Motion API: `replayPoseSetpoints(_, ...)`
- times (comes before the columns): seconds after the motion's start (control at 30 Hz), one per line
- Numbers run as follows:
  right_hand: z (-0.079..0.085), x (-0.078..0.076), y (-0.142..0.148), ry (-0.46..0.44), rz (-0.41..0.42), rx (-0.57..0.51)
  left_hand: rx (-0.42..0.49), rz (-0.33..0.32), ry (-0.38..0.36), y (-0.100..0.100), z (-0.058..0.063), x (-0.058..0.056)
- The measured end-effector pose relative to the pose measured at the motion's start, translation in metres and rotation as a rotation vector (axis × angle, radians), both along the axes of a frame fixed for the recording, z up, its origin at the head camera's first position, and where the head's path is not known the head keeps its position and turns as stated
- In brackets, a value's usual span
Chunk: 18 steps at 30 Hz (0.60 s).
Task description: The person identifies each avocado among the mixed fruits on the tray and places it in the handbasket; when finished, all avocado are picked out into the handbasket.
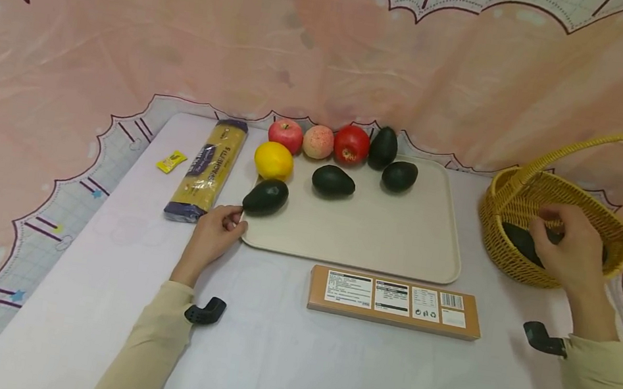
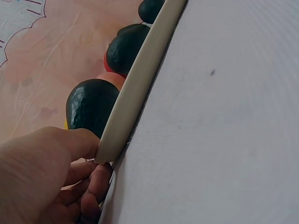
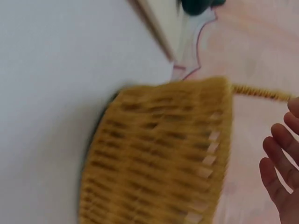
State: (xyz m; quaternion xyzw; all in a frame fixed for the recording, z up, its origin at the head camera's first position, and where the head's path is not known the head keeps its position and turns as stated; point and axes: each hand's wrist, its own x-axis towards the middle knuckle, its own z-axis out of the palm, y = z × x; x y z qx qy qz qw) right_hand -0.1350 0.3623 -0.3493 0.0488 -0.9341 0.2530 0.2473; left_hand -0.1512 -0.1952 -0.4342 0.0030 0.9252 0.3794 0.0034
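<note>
At the near left corner of the beige tray [image 1: 365, 238], my left hand [image 1: 213, 234] pinches the rim. The left wrist view has the thumb on top of the rim [image 2: 133, 93] and fingers below it. Close to that hand lies an avocado [image 1: 266, 197]. More avocados, a lemon [image 1: 273, 161], an apple [image 1: 286, 135], a peach [image 1: 319, 142] and a pomegranate [image 1: 351, 145] are at the tray's left and back. Over the wicker basket [image 1: 495, 247] is my right hand [image 1: 573, 248], its fingers relaxed and holding nothing visible. Dark avocados [image 1: 520, 242] lie inside, partly hidden by the hand.
A spaghetti packet [image 1: 210, 170] lies left of the tray, beside a small yellow wrapper [image 1: 171, 161]. In front of the tray is a long brown box [image 1: 395, 303] with white labels. The basket's tall handle [image 1: 587, 143] arches up at the right.
</note>
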Motion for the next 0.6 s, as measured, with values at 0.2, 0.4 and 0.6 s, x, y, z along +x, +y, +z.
replayPoseSetpoints(0.2, 0.007, -0.007, -0.026, 0.029, 0.114, 0.043, -0.005, 0.005, -0.010, -0.001, 0.000, -0.001)
replayPoseSetpoints(0.4, 0.014, -0.019, -0.058, -0.008, 0.215, 0.100, -0.002, 0.009, 0.006, -0.002, 0.001, -0.001)
replayPoseSetpoints(0.6, 0.015, -0.033, -0.095, -0.036, 0.326, 0.145, 0.008, 0.006, 0.004, -0.002, 0.000, -0.001)
